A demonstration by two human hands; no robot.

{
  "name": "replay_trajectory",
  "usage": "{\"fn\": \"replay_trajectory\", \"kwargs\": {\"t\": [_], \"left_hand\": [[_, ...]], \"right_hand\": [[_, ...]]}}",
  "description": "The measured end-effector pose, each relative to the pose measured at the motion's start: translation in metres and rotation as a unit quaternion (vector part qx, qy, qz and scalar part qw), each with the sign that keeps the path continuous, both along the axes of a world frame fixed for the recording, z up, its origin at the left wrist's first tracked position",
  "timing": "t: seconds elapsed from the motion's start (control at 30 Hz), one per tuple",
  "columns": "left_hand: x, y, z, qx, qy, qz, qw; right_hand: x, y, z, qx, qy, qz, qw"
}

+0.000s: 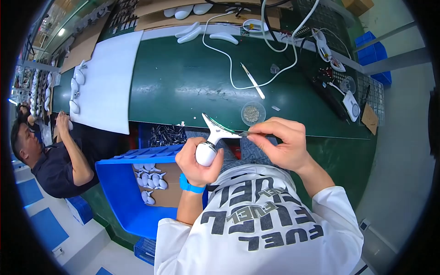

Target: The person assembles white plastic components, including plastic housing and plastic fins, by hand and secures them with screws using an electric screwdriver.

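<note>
Green workbench mat [183,82] is lying ahead; left hand [198,162] is gripping a white handheld device [210,145], head tilting up-right, while right hand [279,142] is pinching slim metal tweezers [243,133] at it.

White handheld device [210,144], curved head up, upright above lap, tweezers [244,133] touching head

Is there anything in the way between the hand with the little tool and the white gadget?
Nothing visible is. The left hand grips the white handheld device by its rounded handle. The right hand holds a thin tool whose tip already reaches the device's flat head, just above the green table's near edge.
</note>
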State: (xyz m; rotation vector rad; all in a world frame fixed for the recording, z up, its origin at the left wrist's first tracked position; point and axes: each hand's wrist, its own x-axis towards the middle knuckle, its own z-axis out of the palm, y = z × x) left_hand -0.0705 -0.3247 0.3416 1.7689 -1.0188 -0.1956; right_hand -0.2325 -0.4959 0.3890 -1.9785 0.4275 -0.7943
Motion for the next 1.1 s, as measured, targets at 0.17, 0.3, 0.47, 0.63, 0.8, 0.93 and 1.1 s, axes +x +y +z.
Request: {"fn": "replay_trajectory", "kwargs": {"t": [0.17,0.3,0.47,0.63,0.8,0.93,1.1], "left_hand": [[0.000,-0.003,0.002,-0.013,-0.017,0.001,1.000],[0.000,-0.006,0.002,-0.012,-0.019,0.001,1.000],[0.003,-0.005,-0.001,-0.008,-0.080,-0.018,0.997],[0.014,0.002,0.004,-0.017,-0.109,-0.051,0.993],[0.016,0.006,0.013,-0.013,-0.087,-0.055,0.995],[0.009,0.005,0.029,0.005,-0.057,0.017,0.998],[0.007,0.009,0.028,0.023,-0.028,0.043,0.998]], "right_hand": [[0.005,0.002,0.001,0.005,0.009,-0.007,1.000],[0.007,0.002,0.002,-0.063,0.023,-0.008,0.998],[0.007,0.005,0.010,-0.187,0.107,0.034,0.976],[0.008,-0.012,0.013,0.002,0.223,0.150,0.963],[0.018,-0.016,-0.001,-0.087,0.087,0.172,0.977],[0.026,0.023,0.008,-0.427,0.103,0.076,0.895],[0.038,0.031,0.005,-0.545,0.094,0.046,0.832]]}}
